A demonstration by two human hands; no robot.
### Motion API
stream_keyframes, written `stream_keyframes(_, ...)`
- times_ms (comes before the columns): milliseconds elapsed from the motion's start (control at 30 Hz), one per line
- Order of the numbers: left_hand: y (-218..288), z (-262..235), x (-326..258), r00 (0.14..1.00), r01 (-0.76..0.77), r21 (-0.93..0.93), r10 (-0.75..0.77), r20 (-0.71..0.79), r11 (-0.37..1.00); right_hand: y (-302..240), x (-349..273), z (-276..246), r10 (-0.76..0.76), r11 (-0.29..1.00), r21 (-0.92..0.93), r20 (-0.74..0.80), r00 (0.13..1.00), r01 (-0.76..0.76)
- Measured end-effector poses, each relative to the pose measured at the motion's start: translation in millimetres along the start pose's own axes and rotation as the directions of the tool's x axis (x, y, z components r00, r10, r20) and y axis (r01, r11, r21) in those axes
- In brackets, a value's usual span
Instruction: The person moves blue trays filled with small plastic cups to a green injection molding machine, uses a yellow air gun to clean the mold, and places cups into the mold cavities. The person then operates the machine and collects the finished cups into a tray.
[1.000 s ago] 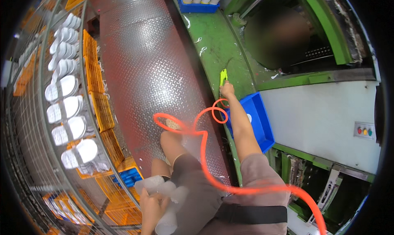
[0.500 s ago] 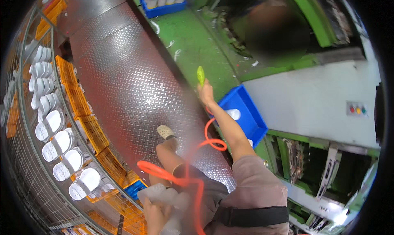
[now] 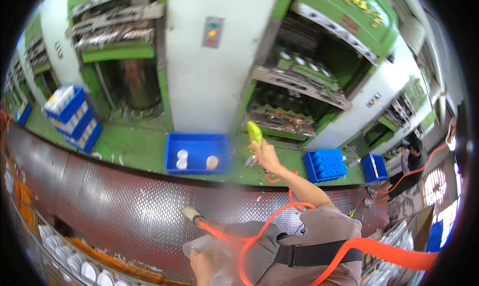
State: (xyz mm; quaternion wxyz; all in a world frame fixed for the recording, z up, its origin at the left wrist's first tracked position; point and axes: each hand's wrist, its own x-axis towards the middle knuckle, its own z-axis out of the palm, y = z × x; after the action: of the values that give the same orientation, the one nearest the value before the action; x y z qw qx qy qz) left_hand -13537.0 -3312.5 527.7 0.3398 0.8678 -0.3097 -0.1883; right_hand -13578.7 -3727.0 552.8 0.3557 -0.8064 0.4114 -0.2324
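Over the last second the view has swung from a steep look down at the tread-plate walkway to a level look at the green press machines, and the right arm, earlier pointed along the walkway, now reaches out toward the machine opening; judged from this, the yellow-green air gun is being brought to bear on the open mould area. The right hand is closed around the gun's grip, gun tip up, with the orange coiled hose trailing from it back past the torso. The left hand, at the bottom edge, clutches a stack of clear plastic cups; the grip itself is blurred, so finger position cannot be told. An open blue bin sits on the green floor strip at the walkway's far edge, holding three small cups. Stacked blue crates stand at the far left; a blue tray with a grid of cells lies right of the hand. A grey indicator panel with coloured lamps is mounted on the white column.
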Motion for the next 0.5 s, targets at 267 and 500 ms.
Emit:
stream_keyframes(267, 66, 50, 50, 0.954, -0.213, 0.003, 0.208, 0.215, 0.977, 78, 51, -210, 0.079, 0.921, -0.317, -0.424, 0.902, -0.229)
stream_keyframes(500, 143, 117, 106, 0.838, -0.439, 0.019, 0.402, 0.370, 0.898, 142, 152, -381, -0.045, 0.788, -0.516, -0.592, 0.805, -0.336)
